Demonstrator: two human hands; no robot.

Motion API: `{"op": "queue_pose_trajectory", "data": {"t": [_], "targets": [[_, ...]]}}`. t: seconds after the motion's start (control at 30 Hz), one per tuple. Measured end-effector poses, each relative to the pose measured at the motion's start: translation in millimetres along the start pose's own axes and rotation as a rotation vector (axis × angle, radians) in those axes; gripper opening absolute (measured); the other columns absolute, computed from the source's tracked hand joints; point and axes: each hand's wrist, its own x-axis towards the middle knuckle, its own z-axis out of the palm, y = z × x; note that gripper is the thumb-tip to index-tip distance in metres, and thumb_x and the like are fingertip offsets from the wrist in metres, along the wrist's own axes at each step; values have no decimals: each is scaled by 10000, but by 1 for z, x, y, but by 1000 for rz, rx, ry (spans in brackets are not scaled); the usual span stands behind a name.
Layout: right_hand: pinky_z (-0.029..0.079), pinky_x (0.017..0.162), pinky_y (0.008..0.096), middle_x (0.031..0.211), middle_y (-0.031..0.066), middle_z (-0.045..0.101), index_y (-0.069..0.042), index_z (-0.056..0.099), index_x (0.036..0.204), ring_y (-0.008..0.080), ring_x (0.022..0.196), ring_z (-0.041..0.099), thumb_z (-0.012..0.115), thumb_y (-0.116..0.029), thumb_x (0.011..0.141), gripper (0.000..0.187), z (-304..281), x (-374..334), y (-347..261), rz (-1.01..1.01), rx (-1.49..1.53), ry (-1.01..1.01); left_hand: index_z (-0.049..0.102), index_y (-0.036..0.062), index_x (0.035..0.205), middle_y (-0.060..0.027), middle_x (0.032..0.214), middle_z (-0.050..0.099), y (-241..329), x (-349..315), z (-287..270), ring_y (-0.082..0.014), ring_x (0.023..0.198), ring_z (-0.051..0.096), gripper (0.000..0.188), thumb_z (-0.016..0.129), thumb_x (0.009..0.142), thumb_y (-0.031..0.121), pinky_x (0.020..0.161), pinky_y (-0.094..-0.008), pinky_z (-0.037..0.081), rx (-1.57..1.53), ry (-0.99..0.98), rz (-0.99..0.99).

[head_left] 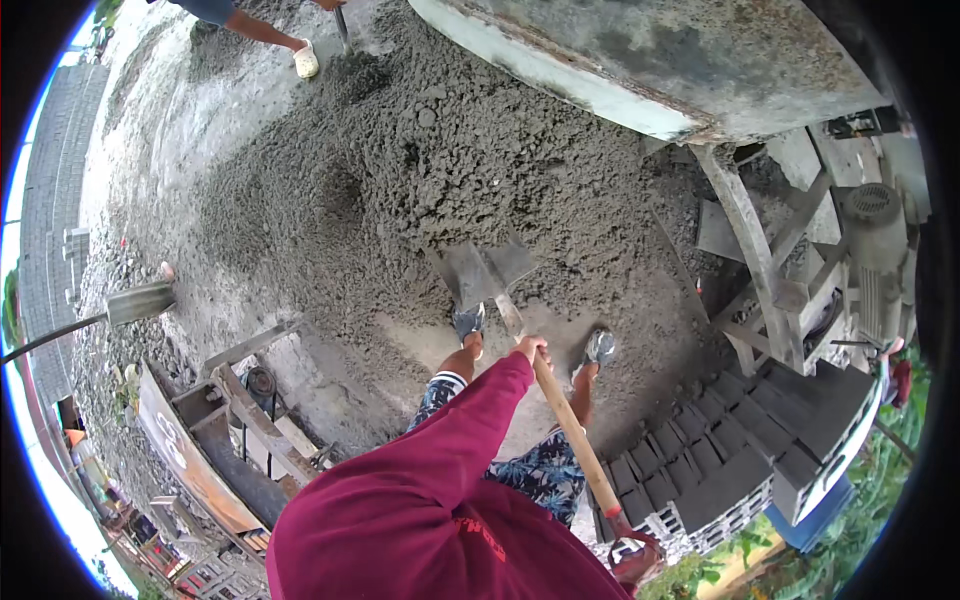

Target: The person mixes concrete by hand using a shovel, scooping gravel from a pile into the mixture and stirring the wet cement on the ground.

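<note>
My left hand [530, 347] is closed around the lower part of a shovel's wooden shaft [575, 425]. At the shaft's upper end, my right hand [640, 566] is closed at the red handle [622, 528]; its fingers are partly hidden. The grey metal shovel blade [468, 277] lies at the near edge of a heap of wet grey concrete mix [450, 150], just ahead of my feet. Some mix touches the blade's far edge.
Upper right, a large rusty drum [700, 60] overhangs the heap beside a frame and motor [880, 290]. Grey hollow blocks [700, 450] are stacked at lower right. A co-worker's leg [265, 30] and tool [343, 30] are far left. A wooden-framed container [215, 430] stands left.
</note>
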Motion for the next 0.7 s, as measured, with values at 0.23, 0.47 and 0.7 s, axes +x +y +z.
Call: {"op": "queue_pose_trajectory", "data": {"t": [0.23,0.47,0.7], "targets": [[440,439,293,577,-5,515,-76,612,748,141,442,490,627,-210,810,148,134,30,-28,694,342,-652,581,-35,936,-186,808,633,154,-25,-161,-331,690,657,263,596,815,197,632,-494,545,94,448,523],[440,487,360,695,60,547,-103,569,921,229,592,566,554,-403,850,309,211,94,-80,1138,878,-1356,551,-20,1020,-133,847,641,237,-164,-201,-240,701,633,489,758,761,340,611,-395,533,520,1089,1165],[471,487,304,614,68,558,-34,581,888,174,512,555,625,-177,746,206,72,190,-62,651,571,-975,520,87,963,-69,739,496,109,-179,-77,-261,578,534,182,592,832,190,560,-465,507,-252,448,749]]}}
